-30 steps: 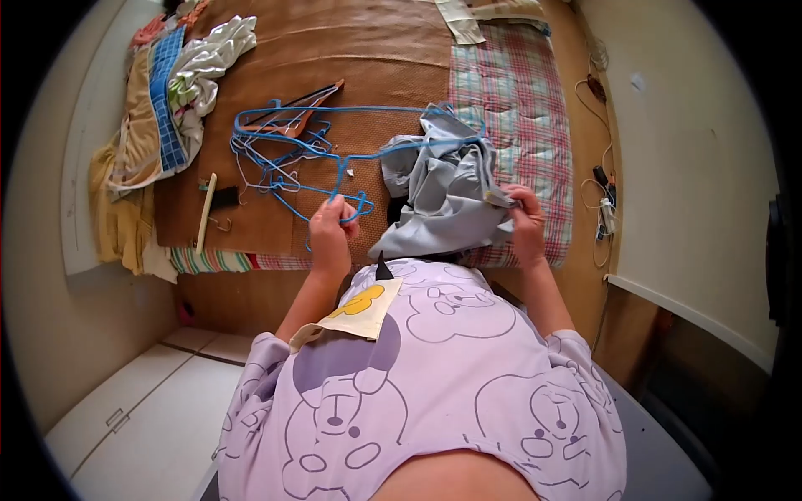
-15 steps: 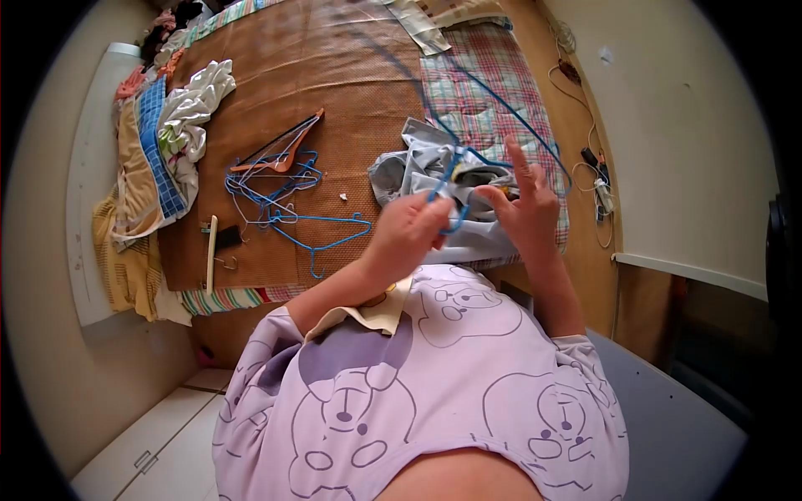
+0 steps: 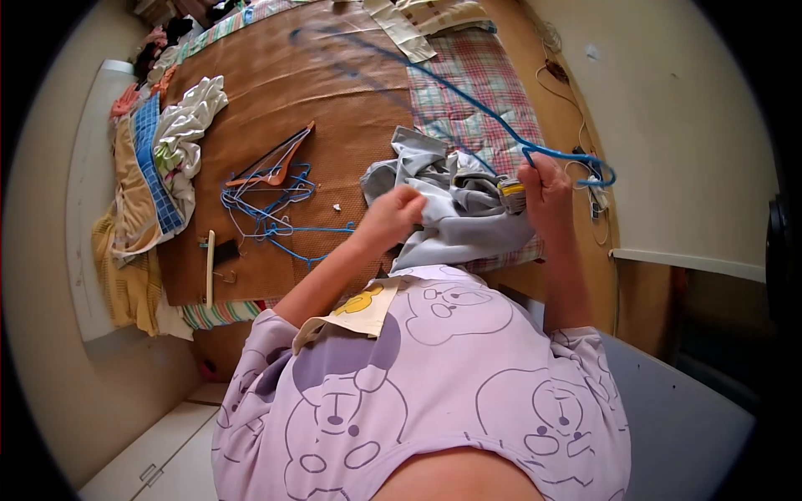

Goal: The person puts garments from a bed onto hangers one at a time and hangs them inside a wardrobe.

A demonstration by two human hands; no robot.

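My right hand (image 3: pixel 549 194) is closed around a blue clothes hanger (image 3: pixel 468 98), which is raised and slants up and left across the bed, its rounded end to the right of the hand. Below it lies a crumpled grey garment (image 3: pixel 468 230) with a yellow-and-dark patch at its upper right. My left hand (image 3: pixel 393 219) is curled shut at the garment's left side, slightly blurred. I cannot tell whether its fingers grip any cloth.
On the brown mat (image 3: pixel 334 92), left of the garment, lies a pile of hangers (image 3: pixel 276 175), blue, white and wooden. Bunched clothes (image 3: pixel 159 167) line the left edge. A plaid quilt (image 3: pixel 480 75) lies right, with cables and a power strip (image 3: pixel 595 200) beyond.
The hanger has passed into my right hand alone and swung over, up and left. My left hand has let go of it and drawn slightly left. My right fingers, spread before, are now closed.
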